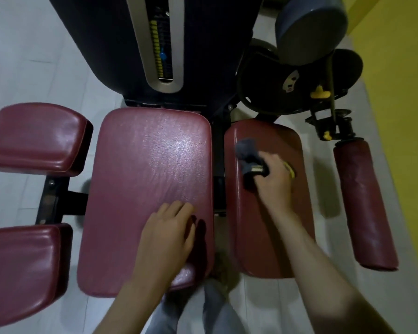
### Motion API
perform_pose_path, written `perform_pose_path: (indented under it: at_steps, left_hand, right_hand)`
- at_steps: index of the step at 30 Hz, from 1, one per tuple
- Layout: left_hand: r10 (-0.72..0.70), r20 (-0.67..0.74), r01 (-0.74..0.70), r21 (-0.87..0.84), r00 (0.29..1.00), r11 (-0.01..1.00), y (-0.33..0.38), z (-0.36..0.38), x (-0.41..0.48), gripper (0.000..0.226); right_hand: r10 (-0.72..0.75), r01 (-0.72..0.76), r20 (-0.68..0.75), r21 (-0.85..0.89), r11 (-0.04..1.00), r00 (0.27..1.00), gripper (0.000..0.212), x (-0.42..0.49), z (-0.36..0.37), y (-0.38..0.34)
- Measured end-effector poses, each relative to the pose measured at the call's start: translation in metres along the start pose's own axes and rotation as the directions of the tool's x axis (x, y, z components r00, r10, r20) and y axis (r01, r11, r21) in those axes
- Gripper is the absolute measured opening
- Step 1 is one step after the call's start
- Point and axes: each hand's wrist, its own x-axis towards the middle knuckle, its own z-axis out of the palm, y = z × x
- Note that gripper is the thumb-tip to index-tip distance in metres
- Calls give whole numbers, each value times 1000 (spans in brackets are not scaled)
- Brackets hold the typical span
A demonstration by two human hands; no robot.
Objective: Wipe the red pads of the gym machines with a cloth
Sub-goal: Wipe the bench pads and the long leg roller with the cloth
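The dark cloth [247, 153] sat on the narrow red pad [270, 225], near its far end, bunched tight in my right hand [273, 179]. My left hand [167, 232] lay loose on the big red pad [143, 177]. I was mid-wipe, I think; next it needed a long rub toward me.

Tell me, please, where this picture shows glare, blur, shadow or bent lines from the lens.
Head view: a white glare patch sits on the middle pad. Head view: the cloth and the right hand gripping it are smeared by motion blur. Head view: the left hand throws a dark shadow beside its fingers. Head view: light is dim, and the wide lens seems to splay things near the edges.
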Motion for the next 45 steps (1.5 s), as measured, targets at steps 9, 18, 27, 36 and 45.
perform_pose_path:
  at_steps: [9, 18, 27, 36, 45]
  left_hand:
    - [-93, -23, 94, 39, 995, 995, 37, 39, 70, 27]
    - [-312, -132, 326, 94, 941, 941, 57, 51, 98, 16]
    - [-427, -210, 456, 113, 879, 883, 69, 60, 105, 15]
    - [-404, -240, 445, 151, 883, 883, 72, 67, 113, 8]
    - [-365, -247, 405, 135, 898, 904, 65, 70, 106, 5]
  right_hand:
    - [-251, 280, 166, -182, 943, 954, 50, -71, 9, 57]
    - [-308, 314, 71, -98, 944, 949, 56, 119, 37, 29]
    - [-356, 364, 81, -139, 921, 931, 33, 128, 44, 20]
    - [-412, 422, 195, -13, 906, 890, 44, -17, 7, 68]
    - [-379, 401, 167, -132, 906, 910, 40, 91, 28, 24]
